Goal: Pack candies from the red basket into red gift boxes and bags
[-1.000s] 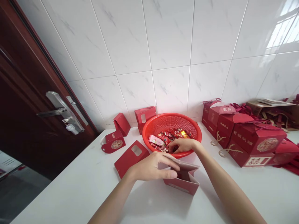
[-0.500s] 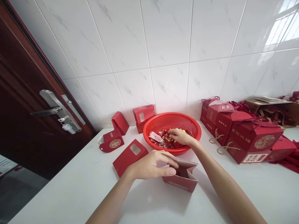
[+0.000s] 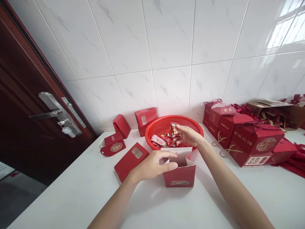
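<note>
My right hand [image 3: 189,135] is closed on a wrapped candy [image 3: 174,129] in a shiny dark-red and gold wrapper, just above the red plastic basket [image 3: 201,132]. Several more wrapped candies [image 3: 167,140] lie in the basket, one of them in pink. In front of it, an open-topped red paper box [image 3: 179,176] stands upright on the table. My left hand [image 3: 154,165] is at the box's left side, with thumb and forefinger at its mouth and the other fingers hidden. The inside bottom of the box is out of sight.
Left of the basket are an upright red box [image 3: 145,117], a flat-lying red box [image 3: 127,160] with a window, and smaller red boxes [image 3: 113,144]. Closed red gift boxes [image 3: 254,140] are stacked at right, near a cardboard box [image 3: 294,113]. A tiled wall [image 3: 171,86] rises behind.
My right hand has lifted out of the candies with a wrapped candy in its fingers. The paper box has turned and straightened up beside my left hand, which has barely moved.
</note>
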Tool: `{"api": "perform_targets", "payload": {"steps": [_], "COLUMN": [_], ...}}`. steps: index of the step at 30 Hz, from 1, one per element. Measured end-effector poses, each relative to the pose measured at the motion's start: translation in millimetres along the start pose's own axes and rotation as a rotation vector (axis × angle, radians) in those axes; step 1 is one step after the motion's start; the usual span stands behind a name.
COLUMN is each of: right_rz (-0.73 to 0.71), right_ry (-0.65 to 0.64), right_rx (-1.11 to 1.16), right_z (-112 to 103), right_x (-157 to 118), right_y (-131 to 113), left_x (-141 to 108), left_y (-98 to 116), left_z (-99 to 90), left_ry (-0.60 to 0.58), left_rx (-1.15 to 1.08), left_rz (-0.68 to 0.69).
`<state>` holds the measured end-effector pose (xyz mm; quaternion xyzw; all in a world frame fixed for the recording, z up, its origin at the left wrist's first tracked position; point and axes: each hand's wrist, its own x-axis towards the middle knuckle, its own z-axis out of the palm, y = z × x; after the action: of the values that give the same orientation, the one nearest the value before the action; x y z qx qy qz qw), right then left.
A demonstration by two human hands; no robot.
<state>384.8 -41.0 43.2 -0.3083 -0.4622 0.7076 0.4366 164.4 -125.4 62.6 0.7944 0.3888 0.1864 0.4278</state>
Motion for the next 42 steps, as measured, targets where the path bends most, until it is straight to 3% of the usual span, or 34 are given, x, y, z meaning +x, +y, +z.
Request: {"api": "perform_targets", "payload": {"steps": [3,9,11,14,18,23,29,33,37,42], "right_rz": [-0.093,-0.423,-0.438,-0.446,-0.459,-0.383,-0.379,-0.421,-0.471,-0.469], "right_ry": [-0.007,-0.083,-0.166,-0.227,-0.156,-0.094,-0.054,-0.083,-0.012,0.115], "right_rx": [-0.049,-0.306,-0.447,-0.843,-1.337,-1.639,-1.695,-1.627,-1.547,-1.486], "right_z": [8,37,46,56,66,78,84,77,64,48], "right_x": [-7,-46,-57,-67,-71,-77,-87,-92,-96,-98], "right_y": [-9,-32,-36,-38,-35,-34,-34,-37,-43,-49], "left_x": [-1,-4,-4,-3,-2,0,2,1,0,-2], "left_y": [-1,0,0,-1,-1,-4,-8,-5,-3,-7], "left_z": [-4.9,-19.5,-21.3,-21.4,-21.2,-21.6,-20.1,-20.1,-20.0,-21.2], "left_ry": [0.046,0.044,0.036,0.008,-0.032,-0.027,-0.034,-0.056,-0.077,0.142], "left_rx": [0.033,0.056,0.038,-0.037,-0.099,-0.079,-0.106,-0.124,-0.02,0.067], "left_rz": [-0.031,-0.045,-0.044,-0.032,-0.015,-0.022,0.015,0.042,0.066,0.125]}}
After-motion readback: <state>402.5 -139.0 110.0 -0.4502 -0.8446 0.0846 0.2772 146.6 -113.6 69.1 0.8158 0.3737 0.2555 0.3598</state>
